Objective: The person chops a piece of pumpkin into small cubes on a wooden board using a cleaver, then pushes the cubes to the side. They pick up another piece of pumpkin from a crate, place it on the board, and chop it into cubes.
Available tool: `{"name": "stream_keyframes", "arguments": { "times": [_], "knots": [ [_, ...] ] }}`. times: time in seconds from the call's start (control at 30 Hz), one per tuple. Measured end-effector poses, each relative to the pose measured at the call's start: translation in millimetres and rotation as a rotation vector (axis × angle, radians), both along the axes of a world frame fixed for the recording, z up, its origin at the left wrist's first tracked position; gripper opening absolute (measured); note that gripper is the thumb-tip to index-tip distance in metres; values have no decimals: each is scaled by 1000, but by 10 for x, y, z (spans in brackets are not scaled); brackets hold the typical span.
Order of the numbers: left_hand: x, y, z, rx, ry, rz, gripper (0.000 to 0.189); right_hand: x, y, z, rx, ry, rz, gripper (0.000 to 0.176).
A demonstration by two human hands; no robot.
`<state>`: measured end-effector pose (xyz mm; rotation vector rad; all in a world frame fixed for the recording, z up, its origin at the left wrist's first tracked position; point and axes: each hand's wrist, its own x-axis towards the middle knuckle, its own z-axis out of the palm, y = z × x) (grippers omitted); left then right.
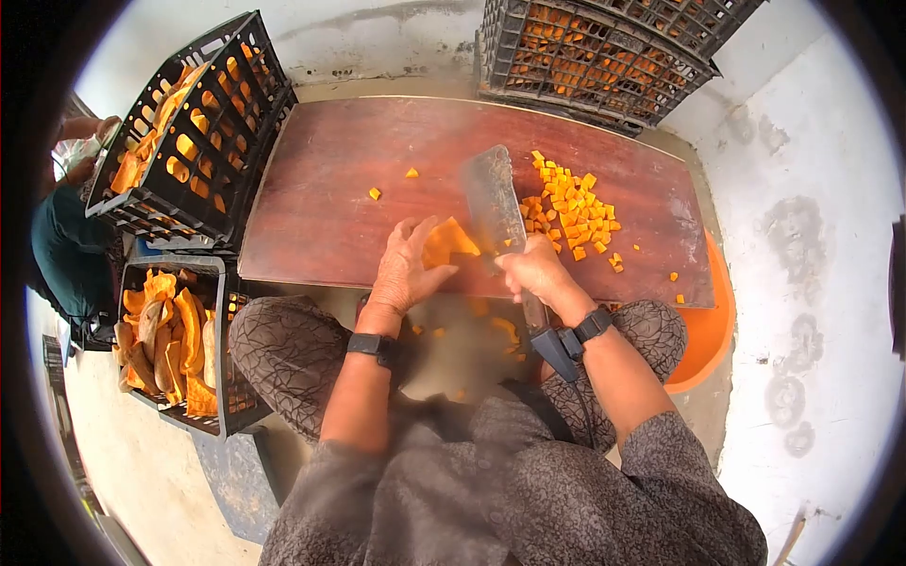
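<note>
Cutting board, reddish wood, lying before the knees. Crate of orange wedges at lower left. Cleaver — blade over the board's near edge, handle clenched in right hand. Left hand — fingers spread, pressing pumpkin piece just left of the blade. Diced cubes heaped right of the blade.

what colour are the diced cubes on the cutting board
Bright orange; the diced cubes sit right of the cleaver, clearest in the head view.
</note>
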<state>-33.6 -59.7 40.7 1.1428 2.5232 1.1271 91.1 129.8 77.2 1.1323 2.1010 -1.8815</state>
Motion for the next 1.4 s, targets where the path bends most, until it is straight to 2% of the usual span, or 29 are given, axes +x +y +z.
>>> {"name": "stream_keyframes", "arguments": {
  "times": [0.17, 0.37, 0.5, 0.67, 0.73, 0.93, 1.27, 1.4],
  "knots": [
    [-22, -81, -101, 25, 47, 0, 74, 23, -30, 25, -17, 23, -31, 13],
    [33, -35, -99, -68, 17, 36, 69, 46, -74, -2, -3, 57, -22, 12],
    [17, 3, -193, 44, 76, 50, 64, 41, -117, 69, 58, 20, -51, 15],
    [-54, 8, -219, 165, 27, 64, 58, 21, -116, 113, 23, 31, -24, 17],
    [-25, 19, -202, 81, 32, 39, 52, 31, -119, 123, 23, 14, -30, 17],
    [119, 58, -120, 19, 84, 133, 54, 17, -138, 116, 47, -7, -42, 17],
    [197, 82, -148, 113, 38, 120, 54, 31, -130, 58, 42, -2, -50, 17],
    [162, 72, -198, 102, 104, 70, 46, 39, -122, 77, 53, 9, -17, 17]
  ]
}}
